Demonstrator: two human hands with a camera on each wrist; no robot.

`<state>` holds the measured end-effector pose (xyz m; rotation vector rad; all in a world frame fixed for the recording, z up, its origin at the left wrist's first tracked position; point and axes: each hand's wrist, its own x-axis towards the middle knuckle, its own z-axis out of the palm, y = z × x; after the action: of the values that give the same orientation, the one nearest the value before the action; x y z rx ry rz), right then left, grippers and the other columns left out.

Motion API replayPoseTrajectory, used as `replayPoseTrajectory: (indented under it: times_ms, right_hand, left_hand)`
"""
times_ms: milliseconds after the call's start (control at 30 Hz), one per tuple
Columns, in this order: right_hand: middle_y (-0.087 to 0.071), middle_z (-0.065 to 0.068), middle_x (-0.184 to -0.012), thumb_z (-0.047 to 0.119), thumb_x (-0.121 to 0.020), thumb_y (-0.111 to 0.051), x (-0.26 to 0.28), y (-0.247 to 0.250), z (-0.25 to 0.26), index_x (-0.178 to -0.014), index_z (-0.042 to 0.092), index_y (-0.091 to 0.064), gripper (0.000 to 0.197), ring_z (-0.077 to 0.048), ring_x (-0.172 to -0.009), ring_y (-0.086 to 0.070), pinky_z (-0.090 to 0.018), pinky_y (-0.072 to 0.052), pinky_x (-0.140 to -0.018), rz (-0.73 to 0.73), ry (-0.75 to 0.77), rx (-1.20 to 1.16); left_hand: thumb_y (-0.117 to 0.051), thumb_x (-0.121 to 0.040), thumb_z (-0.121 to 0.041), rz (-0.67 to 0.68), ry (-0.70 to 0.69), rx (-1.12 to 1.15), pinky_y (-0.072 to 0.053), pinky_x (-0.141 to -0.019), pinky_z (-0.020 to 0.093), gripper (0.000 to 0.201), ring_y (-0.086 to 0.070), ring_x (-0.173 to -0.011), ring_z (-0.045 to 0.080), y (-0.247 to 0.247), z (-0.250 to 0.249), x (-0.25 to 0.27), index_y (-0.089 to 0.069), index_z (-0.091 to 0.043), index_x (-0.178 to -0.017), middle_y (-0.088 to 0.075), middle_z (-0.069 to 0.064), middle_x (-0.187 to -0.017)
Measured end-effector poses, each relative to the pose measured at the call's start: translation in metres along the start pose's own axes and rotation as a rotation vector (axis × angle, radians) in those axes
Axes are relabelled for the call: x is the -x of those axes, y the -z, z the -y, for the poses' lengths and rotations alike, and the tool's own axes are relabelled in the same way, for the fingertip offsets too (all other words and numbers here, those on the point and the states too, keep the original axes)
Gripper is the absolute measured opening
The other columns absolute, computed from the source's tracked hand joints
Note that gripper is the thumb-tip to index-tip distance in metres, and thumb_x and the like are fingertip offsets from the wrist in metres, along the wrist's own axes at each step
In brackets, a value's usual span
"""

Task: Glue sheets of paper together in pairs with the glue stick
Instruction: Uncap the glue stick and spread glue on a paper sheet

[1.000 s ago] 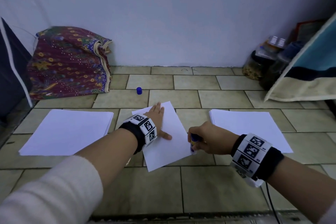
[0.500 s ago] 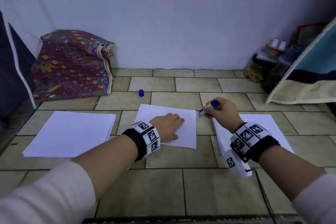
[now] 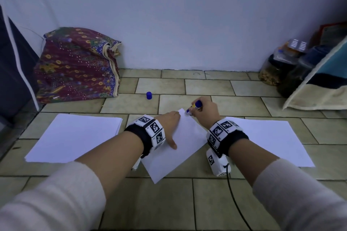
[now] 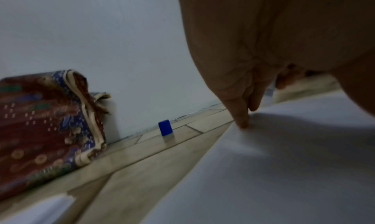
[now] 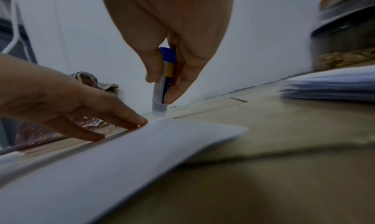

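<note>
Near edge: loose sheet [image 3: 174, 148] lies askew on the floor [image 3: 187, 202]; could skid.
Left hand [image 3: 170, 124]: flat, fingers straight, pinning sheet.
Right hand [image 3: 205, 111]: curled round glue stick [image 5: 163, 81], tip at far corner; overshoot smears floor.
Far: cap [image 3: 149, 95] apart, may roll.

Patterned cloth bundle [image 3: 77, 65] by wall; jars [image 3: 272, 69], perhaps food-filled

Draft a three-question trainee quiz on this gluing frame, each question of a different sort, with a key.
1. True or false: the blue cap is on the glue stick.
2. Which hand grips the glue stick? A left, B right.
3. Fill in: the left hand presses on the ____.

Key: 1 false, it stands on the floor tiles. 2 B, the right hand. 3 middle sheet.
</note>
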<state>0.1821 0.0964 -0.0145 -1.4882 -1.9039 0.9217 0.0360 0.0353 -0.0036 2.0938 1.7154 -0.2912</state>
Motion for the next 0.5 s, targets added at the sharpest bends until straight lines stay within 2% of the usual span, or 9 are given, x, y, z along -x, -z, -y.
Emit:
replayPoseTrajectory:
  times_ms: [67,100,167,200,300,433,500]
  right_hand:
    - [-0.067,-0.013,-0.09,0.01,-0.086,-0.065,-0.006,-0.004,0.005,-0.093,0.012,-0.059,0.009,-0.026,-0.081,-0.066,-0.036,-0.055,-0.077,0.028,0.029,0.029]
    - [-0.067,-0.013,-0.091,0.01,-0.086,-0.064,-0.009,-0.006,0.006,-0.093,0.012,-0.059,0.009,-0.023,-0.078,-0.065,-0.029,-0.054,-0.072,0.045,0.044,0.037]
    - [-0.066,-0.009,-0.092,0.008,-0.087,-0.062,-0.015,-0.009,0.011,-0.098,0.009,-0.06,0.01,-0.015,-0.07,-0.058,-0.012,-0.045,-0.058,0.084,0.075,0.077]
    - [-0.064,-0.007,-0.091,0.007,-0.088,-0.061,-0.018,-0.011,0.013,-0.1,0.009,-0.059,0.011,-0.012,-0.068,-0.055,-0.009,-0.039,-0.053,0.104,0.083,0.11]
    - [-0.056,0.001,-0.082,0.005,-0.091,-0.055,-0.023,-0.012,0.02,-0.103,0.01,-0.057,0.013,-0.004,-0.063,-0.048,-0.011,-0.033,-0.051,0.188,0.093,0.243]
    - [-0.06,-0.002,-0.088,0.004,-0.09,-0.056,-0.025,-0.004,0.027,-0.104,0.007,-0.057,0.015,-0.016,-0.077,-0.05,-0.021,-0.037,-0.062,0.312,0.178,0.443]
    - [-0.062,0.001,-0.086,0.003,-0.089,-0.057,-0.022,0.004,0.025,-0.103,0.008,-0.058,0.015,-0.016,-0.079,-0.05,-0.023,-0.037,-0.061,0.353,0.204,0.515]
  left_hand:
    - [-0.084,-0.066,-0.043,0.017,0.007,-0.031,-0.037,-0.108,0.037,0.108,-0.039,-0.131,0.026,-0.002,0.004,0.0,-0.021,-0.003,-0.144,-0.031,0.012,-0.147]
    - [-0.083,-0.067,-0.045,0.023,0.006,-0.048,-0.032,-0.111,0.036,0.113,-0.034,-0.136,0.025,-0.003,0.004,-0.001,-0.016,-0.002,-0.147,-0.025,0.012,-0.152]
    - [-0.082,-0.068,-0.045,0.025,0.0,-0.059,-0.027,-0.114,0.035,0.118,-0.028,-0.14,0.025,-0.004,0.005,-0.001,-0.009,-0.002,-0.15,-0.016,0.011,-0.157]
    - [-0.083,-0.069,-0.043,0.026,0.001,-0.047,-0.026,-0.115,0.035,0.119,-0.026,-0.141,0.024,-0.004,0.005,0.0,-0.007,-0.002,-0.151,-0.014,0.01,-0.158]
    - [-0.082,-0.07,-0.041,0.031,0.009,-0.014,-0.024,-0.115,0.035,0.12,-0.022,-0.143,0.024,-0.003,0.006,0.002,-0.004,-0.002,-0.151,-0.009,0.01,-0.159]
    - [-0.084,-0.068,-0.043,0.032,0.022,-0.013,-0.028,-0.114,0.037,0.121,-0.026,-0.141,0.026,-0.003,0.006,0.0,-0.005,-0.002,-0.151,-0.013,0.011,-0.158]
    - [-0.084,-0.066,-0.044,0.037,0.037,-0.02,-0.028,-0.114,0.038,0.124,-0.026,-0.142,0.025,-0.004,0.007,-0.002,-0.004,-0.002,-0.151,-0.011,0.01,-0.159]
